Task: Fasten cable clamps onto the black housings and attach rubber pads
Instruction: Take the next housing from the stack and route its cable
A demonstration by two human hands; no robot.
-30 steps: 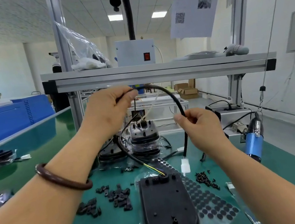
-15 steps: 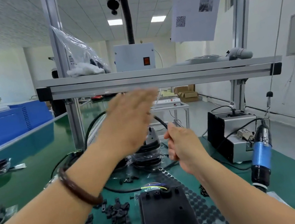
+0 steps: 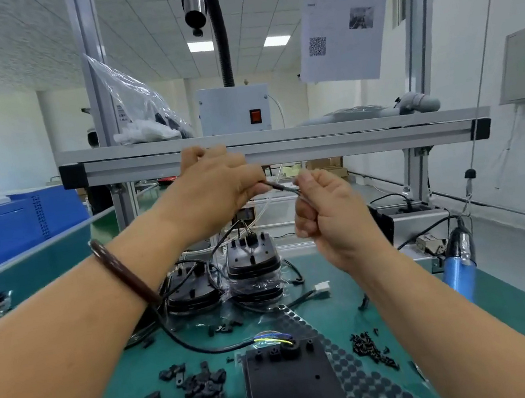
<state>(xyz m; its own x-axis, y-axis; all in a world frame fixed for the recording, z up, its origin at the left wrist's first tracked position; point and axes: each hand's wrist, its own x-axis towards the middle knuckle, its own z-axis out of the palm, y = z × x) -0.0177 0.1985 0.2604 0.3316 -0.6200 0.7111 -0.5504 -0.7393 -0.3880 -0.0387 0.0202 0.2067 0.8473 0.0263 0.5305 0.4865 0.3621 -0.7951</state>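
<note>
A black housing (image 3: 293,391) lies flat on the green mat at the bottom centre, coloured wires entering its top end. Its black cable (image 3: 206,347) runs left and up behind my left forearm. My left hand (image 3: 214,189) and my right hand (image 3: 329,212) are raised above the bench, close together, each pinching a short stretch of the black cable (image 3: 282,188) between them. A sheet of round rubber pads (image 3: 363,376) lies under and right of the housing. Loose black cable clamps (image 3: 196,390) sit in a pile to the left.
Two stacks of finished black housings (image 3: 254,269) stand behind the hands. Small black screws (image 3: 373,350) are scattered at right. A blue electric screwdriver (image 3: 458,266) hangs at the right edge. An aluminium shelf rail (image 3: 280,149) crosses just behind the hands.
My left hand, swinging open half a second ago, has closed on the cable beside my right hand. Both hands have risen and come together, and the white connector now lies on the mat.
</note>
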